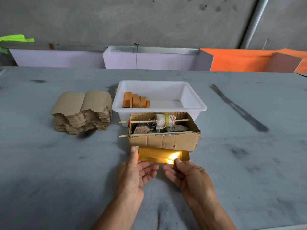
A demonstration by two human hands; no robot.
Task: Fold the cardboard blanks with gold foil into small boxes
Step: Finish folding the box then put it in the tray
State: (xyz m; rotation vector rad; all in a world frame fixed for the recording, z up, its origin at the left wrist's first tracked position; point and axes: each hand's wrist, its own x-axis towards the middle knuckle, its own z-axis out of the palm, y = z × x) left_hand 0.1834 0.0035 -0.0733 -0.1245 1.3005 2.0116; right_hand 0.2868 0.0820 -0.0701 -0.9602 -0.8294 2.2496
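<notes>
— Where were the hands, nearest the camera?

— Both were low over the grey table, held close together. The left hand had its thumb laid up along the left end of the gold blank, with the fingers loosely spread beneath. The right hand pinched the blank's near edge, thumb on top, right of the middle.

— And how did the blank lie?

— Just beyond the fingers, gold side up, with its long axis running left to right across the person's front. A bright glare sat on the foil by the right thumb. A crease seemed to run lengthwise, though the glare made it hard to be sure. I judged the next fold would turn on that long axis, with each hand taking its own end; neither was clearly nearer.

— What stood behind it?

— A brown cardboard box just beyond the blank, open on top, with two thin sticks across it and a cloth-wrapped roll on the farther one. Behind it was a white tub holding a few orange folded pieces. Off to the left sat a stack of plain brown blanks, well apart from the hands.
</notes>
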